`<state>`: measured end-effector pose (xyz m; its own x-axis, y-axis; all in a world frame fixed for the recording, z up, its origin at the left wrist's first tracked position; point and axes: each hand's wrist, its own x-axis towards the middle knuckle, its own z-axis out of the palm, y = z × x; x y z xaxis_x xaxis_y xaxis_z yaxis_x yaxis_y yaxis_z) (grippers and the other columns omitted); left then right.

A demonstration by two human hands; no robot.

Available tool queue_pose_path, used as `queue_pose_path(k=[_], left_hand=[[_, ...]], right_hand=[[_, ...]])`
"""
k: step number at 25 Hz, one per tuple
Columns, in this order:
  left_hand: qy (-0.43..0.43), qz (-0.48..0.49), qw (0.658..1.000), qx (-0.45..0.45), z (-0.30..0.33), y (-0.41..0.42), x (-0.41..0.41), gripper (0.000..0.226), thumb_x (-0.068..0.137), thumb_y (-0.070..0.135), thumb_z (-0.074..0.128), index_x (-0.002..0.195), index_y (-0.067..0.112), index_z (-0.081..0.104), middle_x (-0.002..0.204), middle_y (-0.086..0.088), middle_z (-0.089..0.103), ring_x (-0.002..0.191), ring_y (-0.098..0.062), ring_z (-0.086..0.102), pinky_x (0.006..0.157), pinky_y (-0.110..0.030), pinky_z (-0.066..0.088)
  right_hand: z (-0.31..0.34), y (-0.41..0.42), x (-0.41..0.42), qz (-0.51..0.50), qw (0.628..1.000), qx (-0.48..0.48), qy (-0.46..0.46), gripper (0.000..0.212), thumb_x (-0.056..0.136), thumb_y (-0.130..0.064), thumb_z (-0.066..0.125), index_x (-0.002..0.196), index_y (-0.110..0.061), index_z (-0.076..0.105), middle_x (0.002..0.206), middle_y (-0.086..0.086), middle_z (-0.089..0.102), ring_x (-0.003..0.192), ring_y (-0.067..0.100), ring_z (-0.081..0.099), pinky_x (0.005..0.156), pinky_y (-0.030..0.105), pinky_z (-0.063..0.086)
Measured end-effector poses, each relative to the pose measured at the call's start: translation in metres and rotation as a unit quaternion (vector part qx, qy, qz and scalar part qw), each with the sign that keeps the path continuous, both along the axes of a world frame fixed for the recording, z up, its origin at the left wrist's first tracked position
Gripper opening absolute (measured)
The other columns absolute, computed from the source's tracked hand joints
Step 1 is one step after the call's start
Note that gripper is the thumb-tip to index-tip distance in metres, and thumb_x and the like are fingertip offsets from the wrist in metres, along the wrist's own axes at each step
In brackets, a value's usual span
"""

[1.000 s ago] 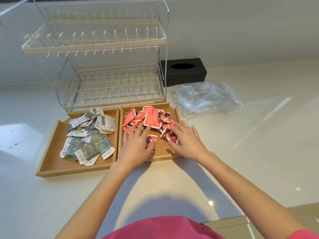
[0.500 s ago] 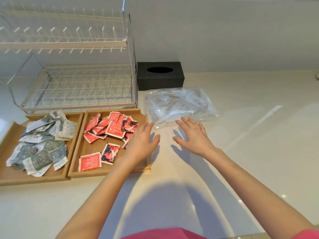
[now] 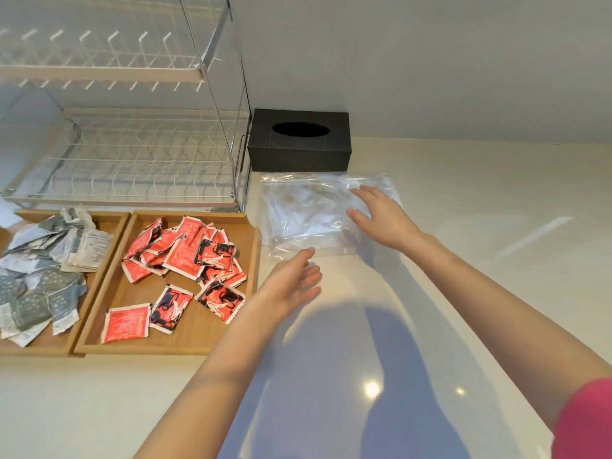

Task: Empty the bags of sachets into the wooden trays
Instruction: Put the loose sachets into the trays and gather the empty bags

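Two wooden trays lie side by side at the left. The right tray (image 3: 195,339) holds several red and black sachets (image 3: 185,250). The left tray (image 3: 107,223) holds grey and white sachets (image 3: 43,260). Clear empty plastic bags (image 3: 308,210) lie flat on the counter, right of the trays. My right hand (image 3: 384,217) is spread open over the bags' right part, fingers apart. My left hand (image 3: 291,286) hovers open just in front of the bags' near edge, beside the right tray's corner. Neither hand holds anything.
A black tissue box (image 3: 299,140) stands against the wall behind the bags. A two-tier wire dish rack (image 3: 132,154) stands behind the trays. The glossy white counter (image 3: 480,260) stretches to the right and toward me.
Both hands left the red-sachet tray and moved right to the plastic bags. The view swung right, so the trays now sit at the left edge.
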<state>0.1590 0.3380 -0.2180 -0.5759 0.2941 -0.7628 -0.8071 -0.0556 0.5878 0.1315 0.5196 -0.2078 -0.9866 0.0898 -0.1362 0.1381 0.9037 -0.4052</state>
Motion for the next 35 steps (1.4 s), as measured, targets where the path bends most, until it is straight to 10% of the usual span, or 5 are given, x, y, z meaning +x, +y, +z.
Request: queue_pose_path(k=[10,15,21,30,35], left_hand=[[-0.077,0.129,0.983,0.103,-0.016,0.029,-0.019,0.038,0.088,0.025,0.052,0.121,0.006,0.044,0.122,-0.013,0.049,0.121,-0.025,0.048,0.102,-0.036,0.037],[-0.066,0.112,0.986,0.107,-0.021,0.038,-0.031,0.012,0.084,0.029,0.057,0.084,0.017,0.056,0.076,0.0,0.056,0.092,-0.018,0.057,0.1,-0.035,0.039],[-0.045,0.127,0.983,0.128,-0.026,0.037,-0.033,0.01,0.086,0.03,0.054,0.08,0.022,0.05,0.072,0.003,0.047,0.084,-0.014,0.055,0.083,-0.026,0.042],[0.043,0.084,0.994,0.046,-0.029,0.011,-0.004,0.032,0.083,0.022,0.06,0.111,0.014,0.046,0.082,-0.003,0.055,0.071,-0.013,0.055,0.065,-0.022,0.041],[0.169,0.112,0.979,0.011,-0.01,-0.014,0.019,0.014,0.088,0.01,0.05,0.075,0.011,0.046,0.064,-0.005,0.049,0.051,-0.011,0.049,0.048,-0.013,0.042]], right_hand=[[-0.027,0.036,-0.093,-0.009,0.997,0.053,-0.062,0.06,0.084,-0.033,0.057,0.132,-0.004,0.036,0.139,0.016,0.041,0.128,0.032,0.038,0.107,0.041,0.025],[-0.044,0.036,-0.105,0.016,0.991,0.097,-0.092,0.06,0.075,-0.039,0.064,0.123,-0.009,0.045,0.13,0.016,0.043,0.121,0.033,0.04,0.108,0.044,0.021],[-0.039,0.028,-0.101,-0.017,0.982,0.095,-0.161,0.06,0.075,-0.04,0.065,0.12,-0.008,0.044,0.124,0.017,0.05,0.118,0.033,0.041,0.092,0.039,0.035],[-0.03,0.022,-0.027,-0.133,0.977,-0.082,-0.142,0.034,0.073,-0.037,0.067,0.082,-0.015,0.043,0.09,0.006,0.052,0.082,0.027,0.049,0.07,0.033,0.039],[-0.007,0.003,0.041,-0.188,0.943,-0.256,-0.099,0.036,0.077,-0.042,0.065,0.096,-0.016,0.049,0.083,0.0,0.053,0.074,0.018,0.051,0.066,0.027,0.038]])
